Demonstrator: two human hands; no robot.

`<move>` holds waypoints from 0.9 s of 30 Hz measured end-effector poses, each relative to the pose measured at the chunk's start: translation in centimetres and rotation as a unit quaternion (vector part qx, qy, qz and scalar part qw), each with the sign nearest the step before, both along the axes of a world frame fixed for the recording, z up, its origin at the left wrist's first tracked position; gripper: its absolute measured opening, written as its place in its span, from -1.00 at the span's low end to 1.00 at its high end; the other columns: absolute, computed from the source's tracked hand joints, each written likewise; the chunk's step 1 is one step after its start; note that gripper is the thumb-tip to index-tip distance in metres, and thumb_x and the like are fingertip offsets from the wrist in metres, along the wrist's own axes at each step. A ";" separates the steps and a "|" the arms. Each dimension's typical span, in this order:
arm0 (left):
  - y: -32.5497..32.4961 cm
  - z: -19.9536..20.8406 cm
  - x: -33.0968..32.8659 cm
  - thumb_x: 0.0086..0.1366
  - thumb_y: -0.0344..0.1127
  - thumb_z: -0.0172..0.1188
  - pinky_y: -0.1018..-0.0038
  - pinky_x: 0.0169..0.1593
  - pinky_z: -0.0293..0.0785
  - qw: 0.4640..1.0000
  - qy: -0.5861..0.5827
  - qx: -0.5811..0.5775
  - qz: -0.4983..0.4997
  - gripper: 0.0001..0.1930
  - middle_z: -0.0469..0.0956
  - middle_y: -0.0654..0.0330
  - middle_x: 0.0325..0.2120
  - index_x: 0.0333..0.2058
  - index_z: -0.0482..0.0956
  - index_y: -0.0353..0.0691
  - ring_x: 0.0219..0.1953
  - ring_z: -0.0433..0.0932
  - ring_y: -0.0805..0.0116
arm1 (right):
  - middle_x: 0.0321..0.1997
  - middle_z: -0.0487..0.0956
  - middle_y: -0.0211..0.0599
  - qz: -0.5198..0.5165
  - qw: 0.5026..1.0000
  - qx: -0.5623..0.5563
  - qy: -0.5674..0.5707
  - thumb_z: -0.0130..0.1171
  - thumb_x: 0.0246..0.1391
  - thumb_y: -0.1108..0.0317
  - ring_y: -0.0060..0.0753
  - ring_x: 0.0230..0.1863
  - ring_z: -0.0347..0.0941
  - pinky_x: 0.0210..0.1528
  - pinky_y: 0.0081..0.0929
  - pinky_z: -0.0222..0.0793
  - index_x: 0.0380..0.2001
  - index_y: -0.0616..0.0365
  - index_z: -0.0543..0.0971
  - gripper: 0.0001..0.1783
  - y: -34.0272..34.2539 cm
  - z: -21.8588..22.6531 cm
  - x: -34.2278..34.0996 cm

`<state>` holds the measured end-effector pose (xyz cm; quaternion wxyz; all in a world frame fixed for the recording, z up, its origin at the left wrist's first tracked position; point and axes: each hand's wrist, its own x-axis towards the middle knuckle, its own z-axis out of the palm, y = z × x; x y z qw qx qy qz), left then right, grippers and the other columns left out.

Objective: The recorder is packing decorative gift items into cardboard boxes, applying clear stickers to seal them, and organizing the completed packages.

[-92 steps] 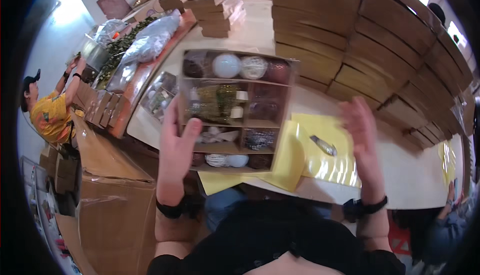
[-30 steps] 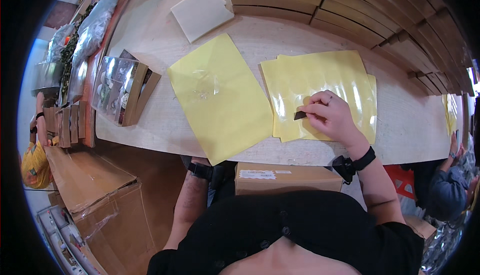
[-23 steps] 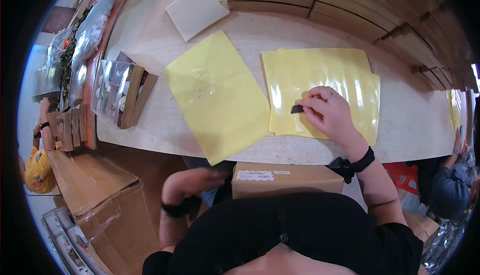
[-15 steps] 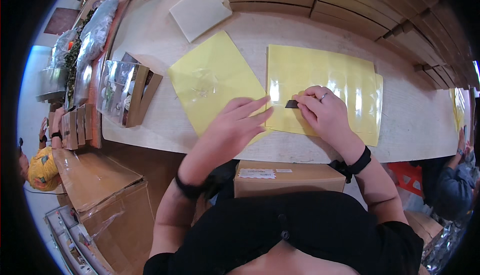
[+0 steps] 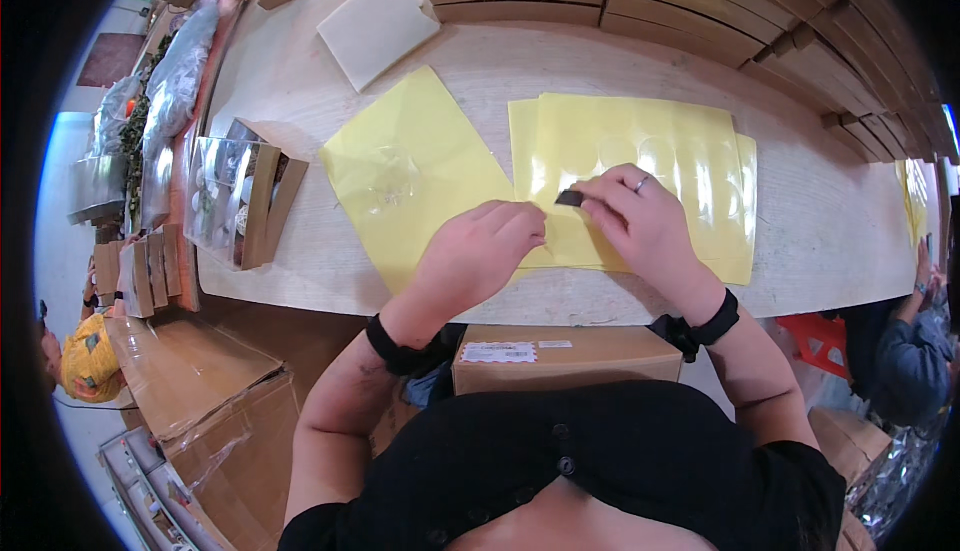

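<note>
My right hand (image 5: 645, 219) pinches a small flat black piece (image 5: 570, 198) between thumb and fingertips, just above the left part of some stacked yellow sheets (image 5: 640, 136). Shiny reflections run across the top sheet. My left hand (image 5: 482, 254) has its fingers curled together near the stack's lower left edge; whatever they grip is too small or hidden to make out. Left of the stack, turned at an angle, lies another yellow sheet (image 5: 400, 151) with a clear, wrinkled patch (image 5: 392, 183) on it. My left hand partly covers its lower right side.
A cream slab (image 5: 378, 31) lies farther back, before stacked brown boxes (image 5: 690, 21). Clear-fronted boxes (image 5: 238, 201) stand at the table's left. Below the front edge is a cardboard box (image 5: 565, 356). Other people are at the far left (image 5: 90, 356) and far right (image 5: 915, 351).
My left hand's fingers, stretched out before, are now curled together. My right hand has moved slightly left with the black piece. A strip of an under-sheet now shows along the stack's left edge.
</note>
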<state>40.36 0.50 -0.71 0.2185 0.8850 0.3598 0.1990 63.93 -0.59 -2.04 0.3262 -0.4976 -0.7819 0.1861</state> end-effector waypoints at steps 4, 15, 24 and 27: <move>-0.2 -0.4 -0.9 0.32 -0.42 0.15 0.35 -0.11 0.55 0.948 -0.156 -0.264 0.088 -0.69 0.62 0.14 -0.15 0.02 0.39 -0.23 -0.26 0.65 0.16 | -0.29 0.54 -0.32 -0.042 0.992 -0.116 0.026 0.24 0.10 0.36 -0.27 -0.37 0.51 -0.31 -0.39 0.46 -0.24 0.07 0.65 -0.85 0.4 1.0 0.3; 0.1 0.1 1.0 0.17 -0.37 0.34 0.31 -0.07 0.50 0.999 -0.004 0.009 0.034 -0.30 0.64 0.16 -0.16 0.27 0.25 -0.19 -0.13 0.57 0.14 | -0.29 0.55 -0.37 0.051 0.997 -0.065 -0.005 0.29 0.02 0.39 -0.30 -0.38 0.53 -0.34 -0.44 0.47 -0.30 0.03 0.66 -0.86 0.5 0.6 0.8; -0.9 -1.5 0.5 0.16 -0.49 0.34 0.33 -0.08 0.55 0.975 -0.187 -0.120 0.029 -0.29 0.41 0.00 0.04 0.25 0.19 -0.19 -0.13 0.61 0.15 | -0.27 0.53 -0.33 0.015 0.991 -0.130 0.020 0.28 0.08 0.42 -0.38 -0.34 0.51 -0.29 -0.53 0.42 -0.23 0.08 0.64 -0.84 0.2 0.5 1.2; -0.4 -1.4 0.2 0.16 -0.49 0.34 0.35 -0.05 0.59 0.963 -0.229 -0.137 0.029 -0.22 0.16 -0.06 0.24 0.28 0.09 -0.15 -0.09 0.61 0.13 | -0.28 0.53 -0.32 0.019 0.988 -0.148 0.032 0.28 0.07 0.41 -0.38 -0.33 0.51 -0.28 -0.52 0.43 -0.24 0.08 0.63 -0.84 0.2 0.7 1.3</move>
